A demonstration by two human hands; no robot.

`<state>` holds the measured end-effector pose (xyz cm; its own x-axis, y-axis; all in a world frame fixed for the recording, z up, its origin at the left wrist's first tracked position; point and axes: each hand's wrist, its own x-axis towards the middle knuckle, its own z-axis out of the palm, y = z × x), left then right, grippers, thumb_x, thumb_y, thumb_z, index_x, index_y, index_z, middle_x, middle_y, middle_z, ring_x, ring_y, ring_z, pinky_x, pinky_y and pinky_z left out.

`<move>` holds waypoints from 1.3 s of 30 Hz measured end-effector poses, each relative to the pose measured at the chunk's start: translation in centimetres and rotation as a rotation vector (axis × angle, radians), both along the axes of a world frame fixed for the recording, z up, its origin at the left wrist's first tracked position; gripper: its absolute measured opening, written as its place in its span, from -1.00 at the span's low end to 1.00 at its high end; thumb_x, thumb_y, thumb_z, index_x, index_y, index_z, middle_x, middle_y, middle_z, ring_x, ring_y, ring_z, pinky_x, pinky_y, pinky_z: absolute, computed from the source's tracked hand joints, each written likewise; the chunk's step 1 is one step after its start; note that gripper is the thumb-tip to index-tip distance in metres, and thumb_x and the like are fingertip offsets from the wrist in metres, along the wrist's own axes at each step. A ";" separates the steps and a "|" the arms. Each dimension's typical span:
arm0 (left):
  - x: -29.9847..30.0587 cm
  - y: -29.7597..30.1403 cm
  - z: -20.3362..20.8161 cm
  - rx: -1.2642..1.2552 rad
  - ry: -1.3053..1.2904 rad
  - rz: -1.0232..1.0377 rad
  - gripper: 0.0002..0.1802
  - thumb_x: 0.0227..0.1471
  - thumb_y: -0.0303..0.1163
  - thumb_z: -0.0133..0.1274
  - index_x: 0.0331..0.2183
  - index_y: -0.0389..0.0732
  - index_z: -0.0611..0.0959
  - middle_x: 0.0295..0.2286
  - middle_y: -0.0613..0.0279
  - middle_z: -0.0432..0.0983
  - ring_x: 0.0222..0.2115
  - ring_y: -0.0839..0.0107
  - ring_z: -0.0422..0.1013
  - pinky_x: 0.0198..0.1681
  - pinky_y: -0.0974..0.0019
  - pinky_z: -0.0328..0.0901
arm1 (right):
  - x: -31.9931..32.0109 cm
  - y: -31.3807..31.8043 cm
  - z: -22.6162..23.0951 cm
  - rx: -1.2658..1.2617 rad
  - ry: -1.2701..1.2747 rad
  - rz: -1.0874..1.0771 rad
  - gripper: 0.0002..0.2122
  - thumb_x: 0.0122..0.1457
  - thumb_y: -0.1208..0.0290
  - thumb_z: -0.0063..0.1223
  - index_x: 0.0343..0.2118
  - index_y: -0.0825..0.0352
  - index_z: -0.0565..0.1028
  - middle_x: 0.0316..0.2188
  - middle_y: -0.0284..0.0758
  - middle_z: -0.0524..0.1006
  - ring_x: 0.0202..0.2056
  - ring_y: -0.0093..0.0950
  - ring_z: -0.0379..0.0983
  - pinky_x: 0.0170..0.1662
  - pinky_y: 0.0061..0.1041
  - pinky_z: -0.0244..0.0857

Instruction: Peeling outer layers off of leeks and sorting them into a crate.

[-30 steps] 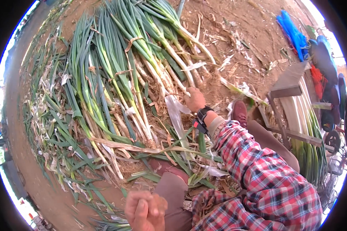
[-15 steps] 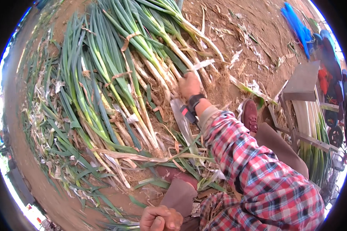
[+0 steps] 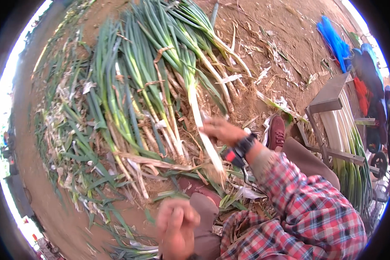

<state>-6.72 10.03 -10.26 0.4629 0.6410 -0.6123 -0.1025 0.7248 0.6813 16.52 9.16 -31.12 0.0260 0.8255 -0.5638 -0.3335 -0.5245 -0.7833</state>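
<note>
Many long green onions (image 3: 134, 73), with dark green leaves and pale rooted stalks, lie in a heap on the soil. One onion with a bright white stalk (image 3: 211, 149) points its root end toward me. My right hand (image 3: 223, 130) is on that stalk, its fingers bent round the middle; motion blur softens the grip. Low in the view, my left hand (image 3: 176, 225) is raised above my knee, blurred, with its fingers curled in and nothing visible in them.
At right a metal frame (image 3: 329, 102) holds a bundle of white-stalked green onions (image 3: 349, 169). Stripped leaves and skins (image 3: 73, 151) litter the ground at left. My shoe (image 3: 278, 132) is beside the frame. Blue plastic (image 3: 335, 41) lies at far right.
My right hand has come nearer and slightly right from the heap, and the white-stalked onion now lies beneath it, drawn toward me. My left hand has risen a little, still curled.
</note>
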 end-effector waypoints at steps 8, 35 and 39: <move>-0.4 -1.0 -3.4 0.091 0.112 -0.188 -0.56 0.17 -0.31 -0.02 0.05 -0.25 0.36 -0.11 0.16 0.46 -0.14 0.43 0.44 -0.23 0.34 0.42 | -11.9 -13.3 16.6 0.192 0.263 0.260 -0.70 0.19 0.18 0.04 -0.33 0.39 0.47 -0.57 -0.47 0.41 -0.53 -0.68 0.29 -0.48 -0.63 0.20; -7.2 -10.9 14.6 1.448 0.454 0.174 -0.62 0.02 -0.24 0.18 -0.25 -0.35 0.51 -0.58 0.30 0.38 -0.59 0.54 0.31 -0.50 0.44 0.24 | -18.6 -18.9 34.2 0.921 -0.783 -0.014 -0.85 0.20 0.44 -0.03 -0.32 0.45 0.42 -0.59 -0.08 0.43 -0.56 -0.26 0.41 -0.47 -0.38 0.24; -4.6 -10.2 15.0 1.400 0.328 0.106 -0.67 -0.05 -0.26 0.22 -0.37 -0.34 0.55 -0.52 0.21 0.46 -0.52 0.50 0.36 -0.46 0.36 0.27 | -18.2 -19.3 34.4 0.780 -0.537 -0.151 -0.80 0.25 0.36 -0.07 -0.31 0.45 0.42 -0.56 -0.26 0.47 -0.58 -0.45 0.38 -0.50 -0.46 0.25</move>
